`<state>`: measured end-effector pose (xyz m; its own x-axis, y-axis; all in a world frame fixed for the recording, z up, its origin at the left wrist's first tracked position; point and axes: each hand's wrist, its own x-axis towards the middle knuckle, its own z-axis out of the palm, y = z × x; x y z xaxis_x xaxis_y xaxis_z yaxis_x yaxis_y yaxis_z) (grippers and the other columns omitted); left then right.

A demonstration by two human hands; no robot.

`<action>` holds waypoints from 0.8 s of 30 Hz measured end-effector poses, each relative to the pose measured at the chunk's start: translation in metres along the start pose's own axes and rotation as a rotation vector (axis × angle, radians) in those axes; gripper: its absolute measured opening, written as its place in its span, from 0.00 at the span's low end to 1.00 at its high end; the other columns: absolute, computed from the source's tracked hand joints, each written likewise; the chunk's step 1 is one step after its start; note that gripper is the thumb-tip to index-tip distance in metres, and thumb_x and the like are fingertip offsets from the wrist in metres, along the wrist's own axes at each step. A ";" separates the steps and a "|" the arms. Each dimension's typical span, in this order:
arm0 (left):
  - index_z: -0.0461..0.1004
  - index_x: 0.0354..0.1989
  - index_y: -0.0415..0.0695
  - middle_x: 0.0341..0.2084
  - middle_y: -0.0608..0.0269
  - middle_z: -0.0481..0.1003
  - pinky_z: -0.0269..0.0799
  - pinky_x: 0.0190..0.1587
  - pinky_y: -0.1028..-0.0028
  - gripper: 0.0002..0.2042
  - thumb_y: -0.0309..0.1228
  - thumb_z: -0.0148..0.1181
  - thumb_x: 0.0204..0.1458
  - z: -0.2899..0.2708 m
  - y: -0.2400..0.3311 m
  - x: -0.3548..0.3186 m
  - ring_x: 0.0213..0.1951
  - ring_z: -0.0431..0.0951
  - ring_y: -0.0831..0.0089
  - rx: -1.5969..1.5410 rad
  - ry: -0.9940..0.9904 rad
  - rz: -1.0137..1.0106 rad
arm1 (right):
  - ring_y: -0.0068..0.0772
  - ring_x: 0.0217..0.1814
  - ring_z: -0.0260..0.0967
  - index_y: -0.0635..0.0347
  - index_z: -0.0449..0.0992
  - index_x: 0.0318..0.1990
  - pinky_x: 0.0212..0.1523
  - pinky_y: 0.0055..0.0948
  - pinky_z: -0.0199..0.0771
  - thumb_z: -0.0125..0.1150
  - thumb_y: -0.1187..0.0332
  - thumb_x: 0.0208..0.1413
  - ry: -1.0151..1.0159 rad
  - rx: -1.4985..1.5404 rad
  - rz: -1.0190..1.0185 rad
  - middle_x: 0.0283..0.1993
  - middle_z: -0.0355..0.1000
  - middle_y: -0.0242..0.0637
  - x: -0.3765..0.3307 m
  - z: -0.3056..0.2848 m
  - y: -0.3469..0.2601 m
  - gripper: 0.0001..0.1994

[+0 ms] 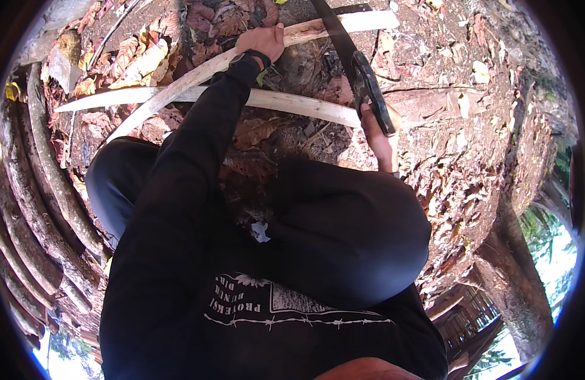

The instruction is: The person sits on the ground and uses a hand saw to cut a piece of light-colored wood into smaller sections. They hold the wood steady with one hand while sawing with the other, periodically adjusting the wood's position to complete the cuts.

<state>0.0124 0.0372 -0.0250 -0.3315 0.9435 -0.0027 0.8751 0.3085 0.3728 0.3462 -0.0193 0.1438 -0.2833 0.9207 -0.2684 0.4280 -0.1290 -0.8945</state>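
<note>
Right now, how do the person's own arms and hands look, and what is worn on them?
Both arms are covered by long black sleeves that reach the wrists. The left hand is bare, with a dark band, perhaps a watch strap, at the left wrist. The right hand is bare too, with no glove and no visible ring.

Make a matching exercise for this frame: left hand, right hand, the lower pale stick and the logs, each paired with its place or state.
Things:
1. left hand
2. right hand
3. lower pale stick
4. bark-covered logs

Places or states:
A. stacked along the left edge
B. gripping the black saw handle
C. pressing on the upper pale stick
D. lying on the leaf litter, crossing under the left arm

Pairs: 1-C, 2-B, 3-D, 4-A
</note>
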 end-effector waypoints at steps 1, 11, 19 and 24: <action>0.85 0.26 0.44 0.21 0.47 0.82 0.81 0.34 0.45 0.35 0.52 0.34 0.74 -0.001 0.000 0.002 0.25 0.83 0.43 -0.004 0.015 -0.008 | 0.15 0.26 0.63 0.65 0.79 0.38 0.27 0.26 0.63 0.64 0.69 0.69 -0.017 0.013 -0.001 0.24 0.69 0.25 0.003 -0.003 -0.004 0.08; 0.86 0.33 0.45 0.25 0.43 0.83 0.82 0.40 0.44 0.34 0.53 0.34 0.74 -0.014 0.000 -0.005 0.30 0.85 0.40 -0.048 -0.045 -0.021 | 0.15 0.27 0.58 0.65 0.78 0.36 0.27 0.26 0.58 0.66 0.69 0.67 0.025 -0.051 0.056 0.25 0.66 0.22 -0.063 -0.031 -0.025 0.09; 0.86 0.39 0.45 0.31 0.41 0.84 0.81 0.45 0.43 0.34 0.53 0.31 0.74 -0.004 -0.004 -0.003 0.36 0.85 0.40 0.001 -0.152 -0.069 | 0.18 0.26 0.65 0.67 0.81 0.39 0.28 0.27 0.65 0.67 0.70 0.66 -0.013 -0.099 0.004 0.24 0.72 0.26 -0.019 -0.003 -0.016 0.08; 0.86 0.40 0.45 0.31 0.43 0.84 0.81 0.46 0.44 0.35 0.53 0.30 0.74 -0.005 -0.008 -0.003 0.36 0.85 0.40 0.035 -0.187 -0.069 | 0.17 0.25 0.62 0.66 0.81 0.39 0.27 0.27 0.63 0.66 0.70 0.67 0.028 -0.203 -0.069 0.25 0.71 0.25 -0.077 -0.033 -0.026 0.07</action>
<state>0.0045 0.0309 -0.0235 -0.3231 0.9249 -0.2003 0.8654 0.3744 0.3329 0.3852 -0.0752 0.1992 -0.2954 0.9349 -0.1968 0.5734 0.0088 -0.8192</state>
